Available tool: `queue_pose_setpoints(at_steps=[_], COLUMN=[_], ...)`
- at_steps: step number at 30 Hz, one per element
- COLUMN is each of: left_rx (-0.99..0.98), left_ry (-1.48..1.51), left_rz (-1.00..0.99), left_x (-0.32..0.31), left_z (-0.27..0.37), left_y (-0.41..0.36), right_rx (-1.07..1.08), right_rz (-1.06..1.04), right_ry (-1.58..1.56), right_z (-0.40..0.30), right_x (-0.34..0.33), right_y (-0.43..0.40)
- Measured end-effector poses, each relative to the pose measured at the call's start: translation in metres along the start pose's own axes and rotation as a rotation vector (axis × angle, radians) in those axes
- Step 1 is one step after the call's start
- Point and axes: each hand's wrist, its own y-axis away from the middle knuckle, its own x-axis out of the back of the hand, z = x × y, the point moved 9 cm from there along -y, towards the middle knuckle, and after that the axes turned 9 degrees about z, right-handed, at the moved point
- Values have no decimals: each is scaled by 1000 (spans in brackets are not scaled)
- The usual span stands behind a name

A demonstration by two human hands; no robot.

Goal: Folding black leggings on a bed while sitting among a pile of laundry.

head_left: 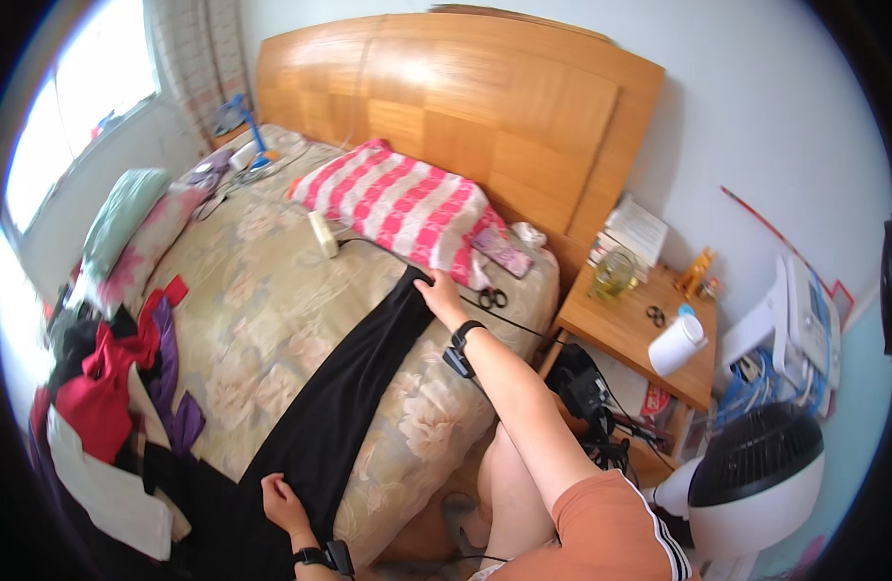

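Observation:
A long piece of black cloth (344, 385), which looks like a garment leg, lies stretched over the flowered bedspread (257, 269). At its narrow far end my right hand (440, 296) pinches the corner between thumb and fingers. Near the picture's bottom, my left hand (282, 505) rests on the wider part of the black cloth with curled fingers; whether it grips any fabric is not clear. Both wrists wear black bands with small devices.
Heaped clothes (104, 392) lie at the left. A power strip (323, 234), black-handled scissors (492, 298) and a pink-striped towel (410, 203) are on the bed. At the right stand a wooden nightstand (635, 334) with a glass mug (613, 272), and a fan (758, 479).

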Motion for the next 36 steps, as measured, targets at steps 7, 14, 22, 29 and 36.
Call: queue_pose_setpoints(at_steps=[7,14,22,29,36], left_rx=[-6,-38,-63,-57,101], left_ry=[-12,-8,23,109,144], left_rz=[-21,-34,-18,-1,-33], left_x=[-5,-6,-1,-1,4], left_z=[-8,-9,-15,-1,-13], left_y=[1,0,1,1,1], right_rx=[55,-8,211,390,179], right_rz=[60,136,-252,-484,-359], right_ry=[217,-104,-247,162,670], right_z=[7,-33,-176,-222,-170], right_x=[49,74,104,145,258], right_y=[3,48,167,207,239])
